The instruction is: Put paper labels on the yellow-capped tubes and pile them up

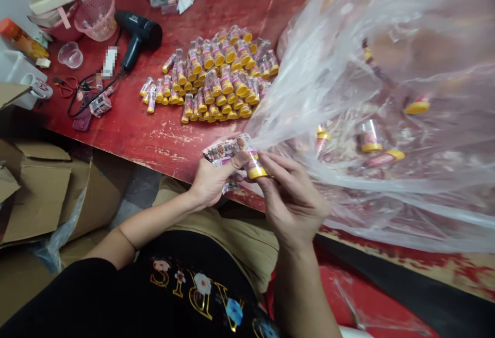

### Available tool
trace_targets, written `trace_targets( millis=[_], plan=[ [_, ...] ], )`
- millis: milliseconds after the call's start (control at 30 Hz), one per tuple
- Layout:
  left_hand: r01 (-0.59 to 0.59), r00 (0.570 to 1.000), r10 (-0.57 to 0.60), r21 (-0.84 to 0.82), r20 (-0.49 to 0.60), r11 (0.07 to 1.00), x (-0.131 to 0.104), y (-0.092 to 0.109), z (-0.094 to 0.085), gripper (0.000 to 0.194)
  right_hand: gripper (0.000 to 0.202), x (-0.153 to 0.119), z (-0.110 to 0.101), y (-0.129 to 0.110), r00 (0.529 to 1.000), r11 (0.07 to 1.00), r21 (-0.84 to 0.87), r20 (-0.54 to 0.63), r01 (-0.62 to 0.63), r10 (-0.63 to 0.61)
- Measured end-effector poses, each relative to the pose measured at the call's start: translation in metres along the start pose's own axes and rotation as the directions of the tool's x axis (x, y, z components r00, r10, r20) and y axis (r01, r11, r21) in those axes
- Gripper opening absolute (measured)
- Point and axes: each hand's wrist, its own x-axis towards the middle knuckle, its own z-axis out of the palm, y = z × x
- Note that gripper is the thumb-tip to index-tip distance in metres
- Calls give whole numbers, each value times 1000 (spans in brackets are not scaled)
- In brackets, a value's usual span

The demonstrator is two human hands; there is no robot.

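Observation:
Over the front edge of the red table, my right hand (292,196) pinches the yellow-capped end of a small clear tube (249,155) with a printed wrap. My left hand (212,178) is closed on several printed plastic sleeves (222,152), its thumb reaching to the tube's side. Some of the sleeves hang below the left fingers. Beyond my hands stands a pile of similar tubes (216,80) with yellow caps. To the right, a large clear plastic bag (359,183) holds more loose tubes.
A dark hair dryer (137,36) lies at the back left of the table (170,139). Near it are a pink basket (96,15), red-handled scissors (65,86), a mug (36,86) and a cord. Open cardboard boxes (42,188) stand below the table at left.

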Motion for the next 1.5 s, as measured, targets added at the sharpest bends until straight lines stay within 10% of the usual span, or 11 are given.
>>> trace_targets(
  millis=[300, 1033, 1300, 1400, 1500],
  plan=[
    [-98, 994, 99, 40, -38, 994, 0, 0, -4, 75, 18, 2, 15, 1, 975, 996, -76, -218, -48, 31],
    [-31, 987, 8, -141, -163, 989, 41, 25, -13, 41, 15, 44, 51, 18, 992, 991, -67, -62, -114, 110],
    [-6, 984, -46, -290, -173, 957, 46, 44, -18, 30, 22, 137, 92, 66, 994, 985, -166, -92, 49, -65],
    [-22, 982, -27, -256, -189, 966, 42, 49, -24, 22, 24, 152, 59, 80, 998, 968, -250, -38, 30, -41],
    [-18, 974, -34, -227, -226, 974, 41, 46, -28, 10, 20, 137, -14, 96, 965, 881, -424, -236, -211, 117]
  ],
)
